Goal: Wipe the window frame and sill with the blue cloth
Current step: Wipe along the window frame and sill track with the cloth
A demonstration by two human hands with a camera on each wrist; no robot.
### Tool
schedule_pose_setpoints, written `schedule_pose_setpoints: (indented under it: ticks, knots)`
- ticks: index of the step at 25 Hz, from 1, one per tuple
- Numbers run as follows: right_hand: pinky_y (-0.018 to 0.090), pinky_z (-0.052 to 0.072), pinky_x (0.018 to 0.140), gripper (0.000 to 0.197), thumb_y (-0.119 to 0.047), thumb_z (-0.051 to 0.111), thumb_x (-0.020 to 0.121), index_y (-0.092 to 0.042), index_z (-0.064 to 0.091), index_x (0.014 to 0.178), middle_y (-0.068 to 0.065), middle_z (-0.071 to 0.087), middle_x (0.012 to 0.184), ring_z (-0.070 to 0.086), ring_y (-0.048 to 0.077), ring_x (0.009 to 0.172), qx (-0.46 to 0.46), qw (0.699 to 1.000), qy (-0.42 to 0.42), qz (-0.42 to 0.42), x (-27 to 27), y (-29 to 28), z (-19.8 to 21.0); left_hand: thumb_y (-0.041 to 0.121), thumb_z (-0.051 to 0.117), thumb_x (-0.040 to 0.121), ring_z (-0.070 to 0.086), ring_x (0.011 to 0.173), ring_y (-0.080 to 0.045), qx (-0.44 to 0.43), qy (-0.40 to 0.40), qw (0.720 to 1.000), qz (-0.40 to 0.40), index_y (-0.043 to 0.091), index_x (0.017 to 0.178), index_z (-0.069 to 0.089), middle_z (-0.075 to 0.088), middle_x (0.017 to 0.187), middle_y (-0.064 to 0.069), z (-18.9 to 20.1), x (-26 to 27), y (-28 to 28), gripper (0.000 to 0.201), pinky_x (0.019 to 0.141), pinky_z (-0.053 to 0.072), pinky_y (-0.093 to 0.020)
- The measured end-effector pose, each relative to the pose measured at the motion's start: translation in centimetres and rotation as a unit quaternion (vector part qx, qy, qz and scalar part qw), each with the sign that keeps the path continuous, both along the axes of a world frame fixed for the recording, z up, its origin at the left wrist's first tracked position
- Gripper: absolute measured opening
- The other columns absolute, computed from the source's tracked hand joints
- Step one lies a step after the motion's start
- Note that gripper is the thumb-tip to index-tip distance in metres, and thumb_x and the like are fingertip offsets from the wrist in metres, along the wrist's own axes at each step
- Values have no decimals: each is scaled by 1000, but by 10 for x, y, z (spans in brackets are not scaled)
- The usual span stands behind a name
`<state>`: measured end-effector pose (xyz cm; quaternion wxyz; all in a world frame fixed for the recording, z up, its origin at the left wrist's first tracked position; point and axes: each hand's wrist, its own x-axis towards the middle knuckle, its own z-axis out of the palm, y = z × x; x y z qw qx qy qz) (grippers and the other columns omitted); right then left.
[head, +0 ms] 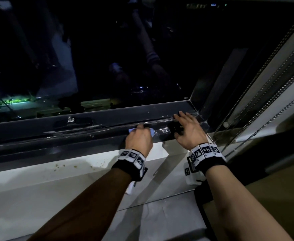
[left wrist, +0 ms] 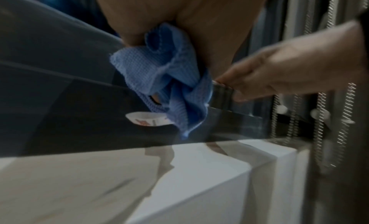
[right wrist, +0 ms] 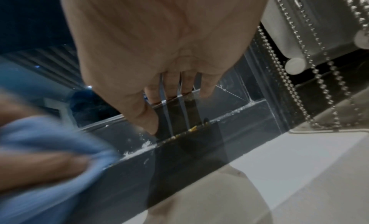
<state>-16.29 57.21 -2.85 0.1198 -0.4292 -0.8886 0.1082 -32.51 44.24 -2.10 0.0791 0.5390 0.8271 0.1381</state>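
Observation:
My left hand (head: 139, 138) grips the bunched blue cloth (head: 152, 132) and presses it onto the dark window frame (head: 55, 131), just left of the right corner. In the left wrist view the cloth (left wrist: 159, 78) hangs crumpled from the palm, and a white label (left wrist: 145, 119) shows under it. My right hand (head: 186, 126) rests on the frame beside the corner, its fingers (right wrist: 173, 88) straight and spread, holding nothing. The white sill (head: 55, 173) runs below the frame. White crumbs (right wrist: 139, 148) lie on the frame's edge between the two hands.
Dark glass (head: 108, 58) fills the view above the frame. Metal bead chains (head: 257, 94) of a blind hang at the right, close to my right hand, with a white weight (right wrist: 295, 66) on them. Brown specks (head: 61, 166) dot the sill at the left.

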Motion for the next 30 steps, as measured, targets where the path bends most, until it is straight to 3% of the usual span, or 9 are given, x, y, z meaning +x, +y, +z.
schedule_pose_setpoints:
  ticks: [6,9,13,17,20,22,25,27,30]
  knots:
    - [30,11,122,80,-18,65,81,-22,30,152,2,24,161,12,22,150,-41,998,6,47,10,-1,10,14,53,80,58,80,-33,-11,-12,990,-143,22,76,58,43,88,0,7,24,25,10,63,35,-32]
    - [27,11,121,82,-12,66,79,-24,30,152,-3,23,161,10,19,150,-36,998,20,40,12,-1,8,13,53,80,48,68,-30,24,11,996,-80,24,75,54,43,86,1,-5,-9,-5,13,60,34,-30]
    - [26,9,120,83,-13,66,79,-23,28,153,-4,20,162,6,18,150,-40,998,30,29,8,-5,-1,20,55,89,64,84,-35,42,-9,999,-24,20,90,68,59,96,-7,-9,-15,-11,13,70,48,-35]
    - [24,25,115,60,-18,61,88,-24,43,145,0,42,151,33,16,141,-78,986,143,33,14,-17,8,27,51,88,65,72,-21,71,-157,982,-73,27,80,62,63,70,8,13,3,1,14,58,43,-23]
    - [28,47,95,34,-40,61,93,-29,51,123,-7,64,121,60,5,111,-206,904,375,-11,16,-50,8,23,52,95,60,51,-16,153,-334,929,-52,25,90,51,69,75,23,29,14,-3,6,44,40,-20]
    - [23,49,86,37,-51,61,89,-28,47,115,-10,66,110,64,1,101,-265,870,414,-33,9,-69,7,20,51,97,57,44,-29,179,-449,874,-54,19,99,50,75,86,15,32,31,-5,2,41,43,-28]
    - [35,55,84,40,-63,60,83,-33,48,108,-5,67,98,67,10,92,-293,820,481,-102,-3,-76,-4,25,51,94,67,68,-25,152,-503,850,-35,36,105,60,73,83,2,17,52,-1,18,63,57,-43]
    - [45,55,89,41,-62,62,79,-33,50,104,-1,66,95,67,16,91,-323,796,494,-134,-3,-73,-13,26,47,92,66,100,-14,112,-480,868,-69,38,113,64,71,108,7,8,55,-1,30,90,52,-34]
    - [18,50,79,37,-47,63,88,-27,40,110,-2,63,94,64,9,83,-285,861,385,-172,12,-66,-7,32,42,79,47,127,-16,61,-333,934,-113,28,123,66,57,134,4,2,34,-3,50,107,30,-24]
